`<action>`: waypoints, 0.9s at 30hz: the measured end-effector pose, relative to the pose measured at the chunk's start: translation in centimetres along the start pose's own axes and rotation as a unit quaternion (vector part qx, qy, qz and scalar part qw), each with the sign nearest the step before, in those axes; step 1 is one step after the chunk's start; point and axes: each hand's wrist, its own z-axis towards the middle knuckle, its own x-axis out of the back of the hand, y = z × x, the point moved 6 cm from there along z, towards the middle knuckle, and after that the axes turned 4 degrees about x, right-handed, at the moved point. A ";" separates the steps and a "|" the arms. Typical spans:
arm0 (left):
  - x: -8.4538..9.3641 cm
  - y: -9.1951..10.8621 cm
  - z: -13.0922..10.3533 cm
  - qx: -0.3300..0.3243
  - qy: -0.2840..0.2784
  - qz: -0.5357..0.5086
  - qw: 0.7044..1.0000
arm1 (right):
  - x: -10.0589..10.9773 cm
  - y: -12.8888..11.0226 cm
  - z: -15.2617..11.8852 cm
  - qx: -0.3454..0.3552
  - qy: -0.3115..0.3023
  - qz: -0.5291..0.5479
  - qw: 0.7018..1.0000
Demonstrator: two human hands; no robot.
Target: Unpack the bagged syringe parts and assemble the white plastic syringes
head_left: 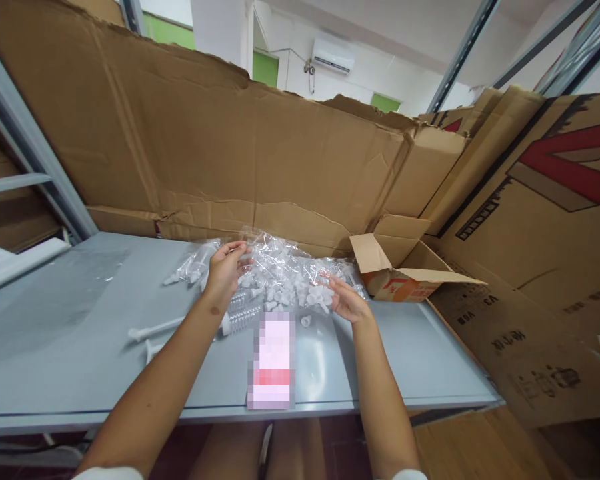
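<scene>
A clear plastic bag [273, 247] full of small white plastic parts [279, 293] lies on the grey table, and some parts spill out at its front. My left hand [229, 267] pinches the bag's upper left edge between thumb and fingers. On the bag's right side my right hand [349, 301] has its fingers stretched out, close to or touching the bag and a white part [320, 297]. Below my left hand lies a clear ribbed cylinder with a white end [243, 321]. A white rod-like handle [157, 329] lies left of it, partly behind my forearm.
An open cardboard box [405, 283] stands right of the bag. Tall cardboard sheets [260, 153] wall off the table's back. A pixelated pink-white item [273, 360] lies at the front edge of the table [45, 347]. Flat clear plastic [55, 280] lies at left.
</scene>
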 end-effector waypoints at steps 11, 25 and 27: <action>-2.5 -3.3 -1.1 0.099 -0.063 -0.008 0.993 | 2.4 -3.4 -0.4 0.276 0.135 0.217 0.927; -6.6 -8.2 -5.8 0.356 -0.156 -0.145 0.910 | 0.8 -5.3 -1.5 0.350 0.122 0.170 0.913; -6.8 -8.7 -6.2 0.370 -0.173 -0.151 0.900 | 0.3 -5.8 -1.9 0.368 0.130 0.149 0.908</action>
